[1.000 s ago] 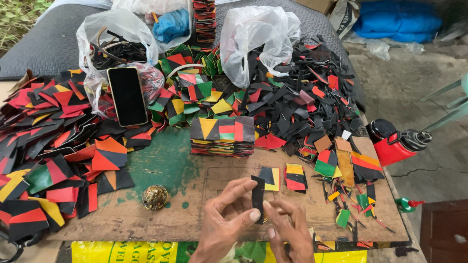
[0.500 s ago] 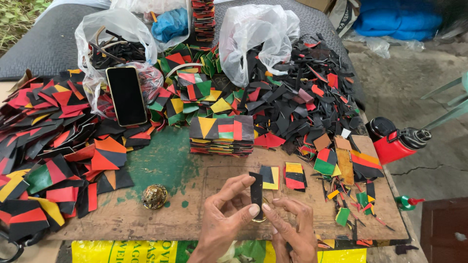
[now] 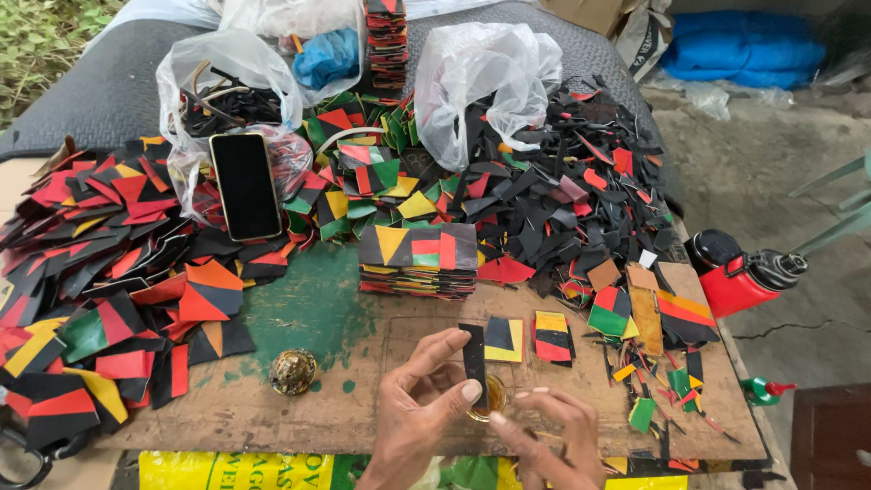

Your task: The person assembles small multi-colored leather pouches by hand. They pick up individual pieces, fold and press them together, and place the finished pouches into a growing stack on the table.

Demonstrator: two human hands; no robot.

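My left hand [image 3: 419,408] pinches a narrow black strip [image 3: 474,356], holding it upright over a small round container of amber glue [image 3: 494,396] on the wooden board [image 3: 345,399]. My right hand [image 3: 549,436] rests beside the container, its fingers touching the rim at the right. Just beyond lie two small patchwork squares, one black and yellow [image 3: 502,338], one red, yellow and black [image 3: 552,336]. A stack of finished multicoloured patches [image 3: 419,261] stands further back.
Heaps of red, black, yellow and green cut pieces [image 3: 109,272] cover the left and back. A black phone [image 3: 245,185] leans on a plastic bag [image 3: 227,82]. A brass-coloured ball [image 3: 293,371] sits on the board. A red and black bottle [image 3: 739,272] lies at the right.
Both hands stay near the container; the strip remains upright with only a slight shift of the fingers.
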